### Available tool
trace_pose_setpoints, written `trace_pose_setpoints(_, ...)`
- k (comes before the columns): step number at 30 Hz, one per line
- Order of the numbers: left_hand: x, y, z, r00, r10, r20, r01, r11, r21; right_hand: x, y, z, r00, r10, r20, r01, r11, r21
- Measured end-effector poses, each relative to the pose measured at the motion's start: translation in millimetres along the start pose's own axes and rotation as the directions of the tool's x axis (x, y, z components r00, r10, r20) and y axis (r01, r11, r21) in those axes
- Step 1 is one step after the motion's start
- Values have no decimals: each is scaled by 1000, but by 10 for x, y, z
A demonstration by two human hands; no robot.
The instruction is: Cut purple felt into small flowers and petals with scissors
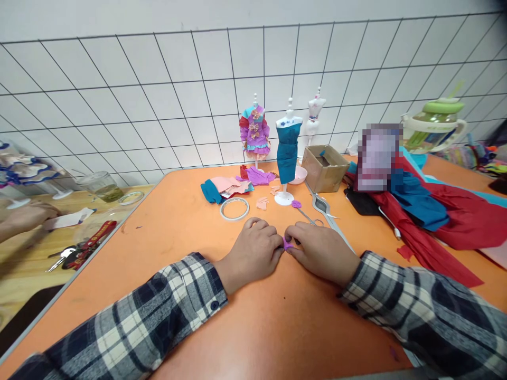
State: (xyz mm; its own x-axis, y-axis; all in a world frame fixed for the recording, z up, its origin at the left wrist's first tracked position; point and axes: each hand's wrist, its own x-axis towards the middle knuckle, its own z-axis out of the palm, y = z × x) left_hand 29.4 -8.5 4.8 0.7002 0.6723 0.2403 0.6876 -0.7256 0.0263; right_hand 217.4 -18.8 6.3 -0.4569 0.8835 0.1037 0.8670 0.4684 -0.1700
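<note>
A small piece of purple crepe paper (287,244) sits pinched between my two hands, just above the orange table. My left hand (253,248) grips its left side with closed fingers. On the other side, my right hand (319,250) pinches it between thumb and fingers. Just beyond stands a mini dress form (289,150) wrapped in teal paper. A purple rosette (296,203) lies by its base, near scissors (317,222). To the left is a roll of tape (234,209), with peach scraps (262,202) close by.
Behind stand a dress form in a purple outfit (255,132) and a bare white one (316,113). A cardboard box (325,169), a propped phone (378,158) and red paper (463,216) are on the right. At far left, another person's hand (29,217) rests on a wooden table.
</note>
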Motion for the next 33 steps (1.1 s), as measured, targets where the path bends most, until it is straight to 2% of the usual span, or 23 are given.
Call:
trace_pose_setpoints(12, -7, 10, 10, 1000, -3, -3, 3, 1000, -3, 25, 43, 21, 998, -34, 52, 32, 999, 39)
trace_pose_setpoints(33, 10, -15, 35, 1000, 3, -1, -3, 999, -45, 38, 54, 33, 1000, -7, 28, 4, 994, 105)
